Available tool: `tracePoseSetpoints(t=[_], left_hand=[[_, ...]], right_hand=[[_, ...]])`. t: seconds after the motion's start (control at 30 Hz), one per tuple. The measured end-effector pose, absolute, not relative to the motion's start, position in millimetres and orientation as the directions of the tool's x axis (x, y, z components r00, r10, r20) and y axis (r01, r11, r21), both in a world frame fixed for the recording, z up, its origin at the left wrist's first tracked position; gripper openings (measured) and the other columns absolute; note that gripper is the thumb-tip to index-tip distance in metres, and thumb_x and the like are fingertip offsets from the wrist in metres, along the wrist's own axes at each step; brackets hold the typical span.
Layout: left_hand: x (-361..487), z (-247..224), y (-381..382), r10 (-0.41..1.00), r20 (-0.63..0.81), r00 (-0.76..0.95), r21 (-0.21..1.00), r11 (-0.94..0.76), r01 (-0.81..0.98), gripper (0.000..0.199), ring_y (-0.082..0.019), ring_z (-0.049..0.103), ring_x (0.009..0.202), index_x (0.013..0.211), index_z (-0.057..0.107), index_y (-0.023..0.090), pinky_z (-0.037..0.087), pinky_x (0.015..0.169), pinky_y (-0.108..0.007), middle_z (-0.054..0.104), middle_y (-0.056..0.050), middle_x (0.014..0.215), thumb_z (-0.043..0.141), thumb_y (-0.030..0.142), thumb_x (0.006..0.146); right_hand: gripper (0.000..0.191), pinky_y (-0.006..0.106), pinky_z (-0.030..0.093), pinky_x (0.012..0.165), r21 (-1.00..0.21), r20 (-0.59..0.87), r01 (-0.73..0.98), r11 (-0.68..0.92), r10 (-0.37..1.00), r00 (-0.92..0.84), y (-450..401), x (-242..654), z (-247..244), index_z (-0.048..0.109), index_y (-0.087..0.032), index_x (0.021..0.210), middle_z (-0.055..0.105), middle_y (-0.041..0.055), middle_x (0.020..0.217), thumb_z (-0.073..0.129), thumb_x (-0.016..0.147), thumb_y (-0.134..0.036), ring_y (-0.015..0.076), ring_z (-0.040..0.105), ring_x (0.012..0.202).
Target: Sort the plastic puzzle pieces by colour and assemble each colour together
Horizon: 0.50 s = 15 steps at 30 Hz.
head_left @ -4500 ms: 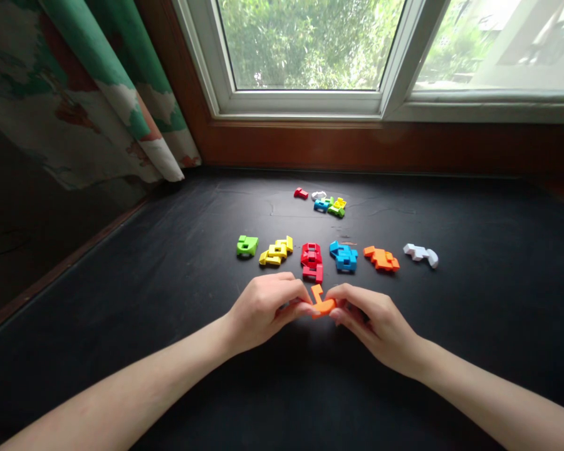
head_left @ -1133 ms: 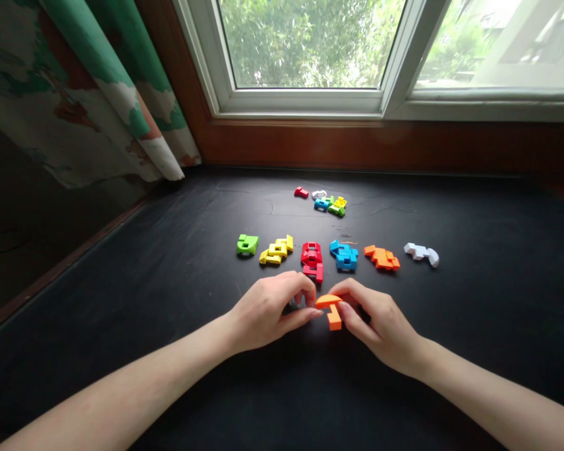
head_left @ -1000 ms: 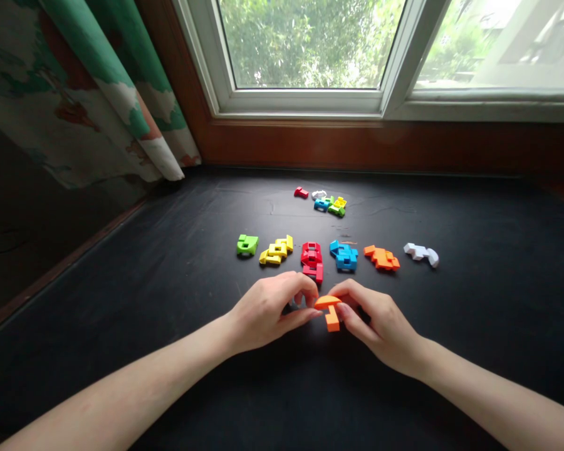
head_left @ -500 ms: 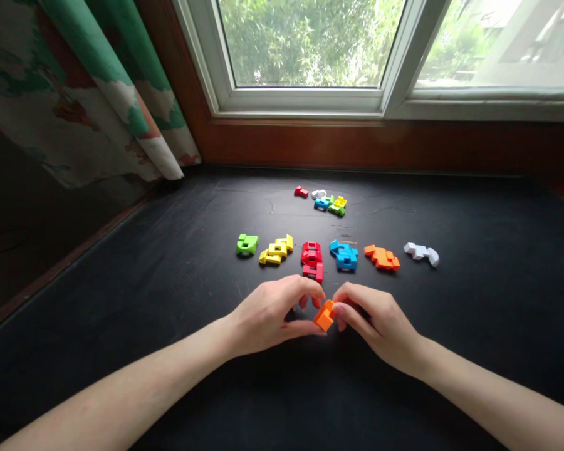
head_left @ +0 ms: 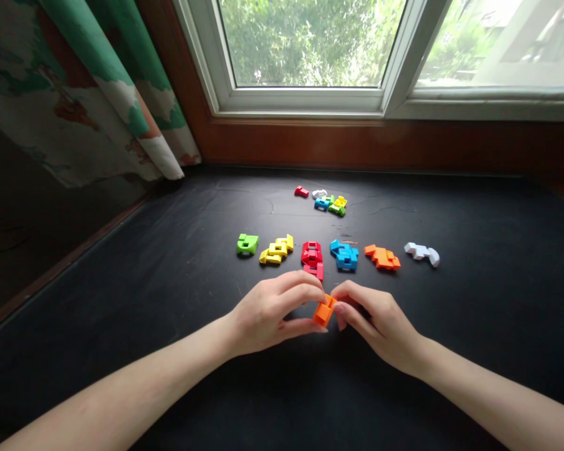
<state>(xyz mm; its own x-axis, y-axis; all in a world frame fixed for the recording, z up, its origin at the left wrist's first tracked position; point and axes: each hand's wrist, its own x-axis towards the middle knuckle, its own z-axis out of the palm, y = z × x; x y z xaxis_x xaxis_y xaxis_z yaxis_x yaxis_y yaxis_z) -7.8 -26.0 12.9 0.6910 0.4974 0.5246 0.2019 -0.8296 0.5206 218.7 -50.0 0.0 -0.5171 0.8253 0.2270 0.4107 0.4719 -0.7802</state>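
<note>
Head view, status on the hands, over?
Left hand and right hand gripping orange piece between them. Red piece just beyond. Nothing in the way.

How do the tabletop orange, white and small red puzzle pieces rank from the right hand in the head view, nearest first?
1. Orange puzzle piece, just ahead of the right hand.
2. White puzzle piece, ahead and rightward.
3. Small red puzzle piece, farther back, leftward.

Orange puzzle piece partly behind fingers
</note>
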Motion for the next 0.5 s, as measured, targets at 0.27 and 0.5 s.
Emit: tracePoseSetpoints(t=[0.27,0.5], left_hand=[[-9.0,11.5,-25.5,0.519,0.536,0.666,0.578,-0.801,0.158,0.022,-0.019,0.069,0.101,0.108,0.059,0.015,0.056,0.089,-0.028,0.071,-0.012,0.108,0.068,0.022,0.089],[-9.0,11.7,-25.2,0.504,0.529,0.683,0.568,-0.808,0.156,0.027,-0.02,0.069,0.098,0.111,0.061,0.015,0.057,0.088,-0.028,0.071,-0.012,0.106,0.071,0.024,0.087]], right_hand=[[0.015,0.021,0.045,0.062,-0.777,0.216,0.425,0.464,0.831,-0.512,-49.8,218.5,-2.0,0.06,-0.019,0.097,0.062,-0.0024,0.068,0.05,0.101,-0.03,0.0124,0.059,0.061],[0.018,0.02,0.041,0.057,-0.725,0.271,0.444,0.527,0.81,-0.519,-49.1,218.9,-2.6,0.063,-0.018,0.088,0.061,-0.0013,0.067,0.053,0.099,-0.028,0.0119,0.056,0.058]])
